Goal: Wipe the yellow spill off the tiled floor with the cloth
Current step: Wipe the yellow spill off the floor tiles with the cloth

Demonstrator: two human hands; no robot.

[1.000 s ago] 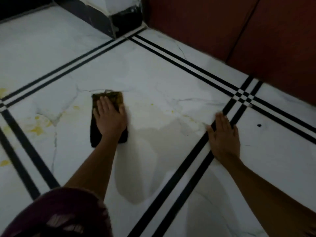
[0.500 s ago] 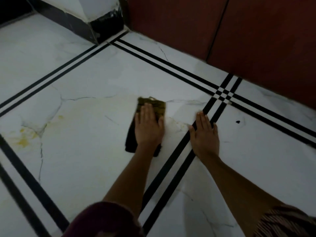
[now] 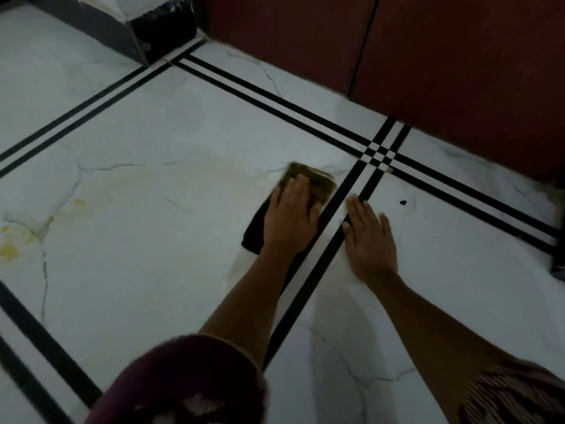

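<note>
Left hand (image 3: 290, 218): fingers straight, pressing flat on the cloth (image 3: 315, 179), centre of frame.
Right hand (image 3: 370, 240): open, palm flat on the tiled floor (image 3: 146, 301), just right of the cloth.
Yellow spill (image 3: 13, 240): blotches at left edge.

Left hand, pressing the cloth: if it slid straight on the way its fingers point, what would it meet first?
Bare tile beyond the cloth, then the flat double black stripe; the first solid stop for the left hand looks to be the red-brown panel, though depth is unclear.
</note>
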